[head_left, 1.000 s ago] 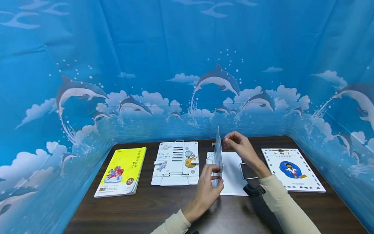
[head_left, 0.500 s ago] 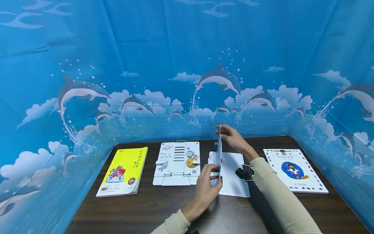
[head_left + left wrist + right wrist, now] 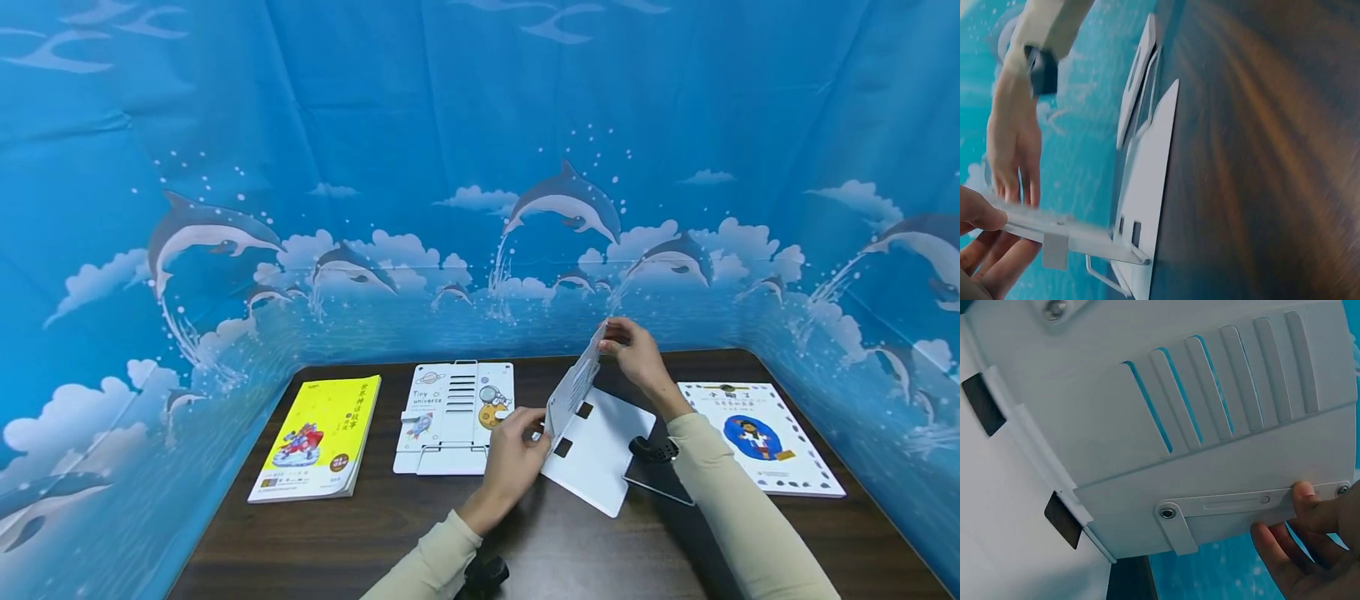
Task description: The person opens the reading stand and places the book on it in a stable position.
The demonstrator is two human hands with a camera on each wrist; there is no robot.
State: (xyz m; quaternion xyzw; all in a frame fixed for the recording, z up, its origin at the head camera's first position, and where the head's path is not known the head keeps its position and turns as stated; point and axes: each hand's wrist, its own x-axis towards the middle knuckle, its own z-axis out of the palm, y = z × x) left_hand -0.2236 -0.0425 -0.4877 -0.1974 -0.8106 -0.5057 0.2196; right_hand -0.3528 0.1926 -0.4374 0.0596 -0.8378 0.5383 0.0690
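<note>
A white folding book stand is held partly unfolded, its slotted panel (image 3: 573, 387) raised at an angle from the flat base plate (image 3: 603, 442). Near the hinge, my left hand (image 3: 512, 458) grips the panel's edge between thumb and fingers. My right hand (image 3: 636, 358) pinches the panel's far upper edge; in the right wrist view its thumb lies on a narrow pivoting arm (image 3: 1235, 503) on the panel's back. Two black pads (image 3: 1063, 519) show on the base beside the hinge. A wire loop (image 3: 660, 492) sticks out from the base toward my right forearm.
A second white stand (image 3: 429, 417), printed with planets and a rocket, lies flat on the dark wooden table (image 3: 360, 550). To its left lies a yellow book (image 3: 318, 425); a white book (image 3: 810, 450) lies at the right. A blue dolphin curtain (image 3: 480, 125) surrounds the table.
My right hand has moved from beside the panel to its far upper edge and pinches it. The whole stand has turned clockwise, its panel now leaning to the right.
</note>
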